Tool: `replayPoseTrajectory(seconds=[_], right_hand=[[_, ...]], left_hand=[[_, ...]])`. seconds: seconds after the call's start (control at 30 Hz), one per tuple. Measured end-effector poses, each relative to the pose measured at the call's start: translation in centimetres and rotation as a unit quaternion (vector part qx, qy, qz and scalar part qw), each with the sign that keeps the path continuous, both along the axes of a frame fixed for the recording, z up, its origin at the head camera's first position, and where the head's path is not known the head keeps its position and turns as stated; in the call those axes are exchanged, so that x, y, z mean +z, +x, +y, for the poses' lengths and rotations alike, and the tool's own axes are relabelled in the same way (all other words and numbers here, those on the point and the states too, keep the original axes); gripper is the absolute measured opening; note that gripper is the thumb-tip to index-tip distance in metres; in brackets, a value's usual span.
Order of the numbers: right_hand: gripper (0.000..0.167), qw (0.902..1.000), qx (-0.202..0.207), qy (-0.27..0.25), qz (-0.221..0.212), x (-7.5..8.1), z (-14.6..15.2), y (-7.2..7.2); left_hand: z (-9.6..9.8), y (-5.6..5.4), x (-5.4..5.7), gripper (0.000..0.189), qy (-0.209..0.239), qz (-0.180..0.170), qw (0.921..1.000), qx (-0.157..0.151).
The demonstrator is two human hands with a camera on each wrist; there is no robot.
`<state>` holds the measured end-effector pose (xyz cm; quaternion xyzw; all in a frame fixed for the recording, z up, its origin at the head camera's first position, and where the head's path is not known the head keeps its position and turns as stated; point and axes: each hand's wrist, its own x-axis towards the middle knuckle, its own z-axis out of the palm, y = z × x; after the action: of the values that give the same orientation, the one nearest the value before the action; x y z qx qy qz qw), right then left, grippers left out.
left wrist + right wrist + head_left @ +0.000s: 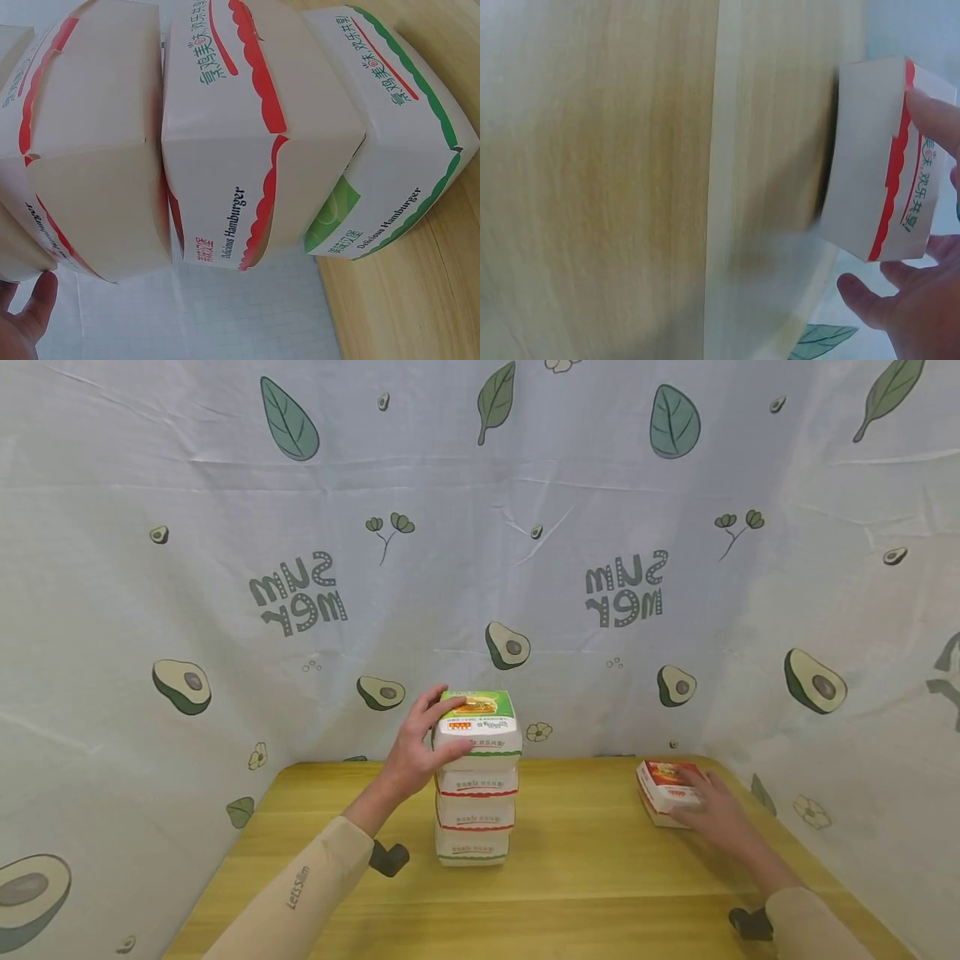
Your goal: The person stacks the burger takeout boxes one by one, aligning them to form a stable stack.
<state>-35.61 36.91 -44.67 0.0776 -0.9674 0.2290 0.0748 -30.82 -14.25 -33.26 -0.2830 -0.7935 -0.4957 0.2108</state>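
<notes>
A stack of white paper hamburger boxes stands left of the table's middle. Its top box (491, 735) has a green lid with a burger picture. My left hand (418, 745) grips this top box from the left, thumb across the front and fingers over the lid. The left wrist view shows the lower boxes (217, 135) with red or green scalloped trim, and a few fingertips at the lower left. On the right lies a red-lidded hamburger box (663, 789). My right hand (716, 814) is spread around its right side, the thumb over its front face and fingers beside it (885, 172).
The yellow wood-grain table (585, 885) ends at a white curtain (465, 593) printed with avocados and leaves, which hangs behind and on both sides. Dark wrist mounts (388, 858) show at both sleeves.
</notes>
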Motion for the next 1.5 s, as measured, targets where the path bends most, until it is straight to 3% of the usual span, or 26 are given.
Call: replayPoseTrajectory(seconds=[0.6, 0.93, 1.17, 1.37, 1.5], right_hand=[[0.084, 0.9999, 0.010, 0.000, 0.007, -0.39, 0.27, -0.10], [0.086, 0.9999, -0.009, 0.007, -0.005, -0.48, 0.21, 0.10], [0.083, 0.9995, 0.007, 0.012, 0.030, -0.54, 0.50, 0.65], [0.089, 0.9999, -0.004, 0.011, 0.006, -0.49, 0.68, 0.60], [0.087, 0.9998, 0.002, 0.013, 0.014, -0.26, 0.51, 0.68]], left_hand=[[0.07, -0.02, 0.01, 0.060, 0.002, -0.005, 1.0000, 0.000], [0.28, 0.14, 0.14, 0.063, 0.005, -0.004, 1.0000, -0.005], [0.36, -0.01, -0.18, 0.060, -0.001, -0.005, 1.0000, -0.006], [0.37, -0.09, -0.15, 0.060, -0.002, 0.010, 0.9999, -0.003], [0.38, -0.09, -0.17, 0.061, -0.002, 0.012, 0.9999, -0.004]])
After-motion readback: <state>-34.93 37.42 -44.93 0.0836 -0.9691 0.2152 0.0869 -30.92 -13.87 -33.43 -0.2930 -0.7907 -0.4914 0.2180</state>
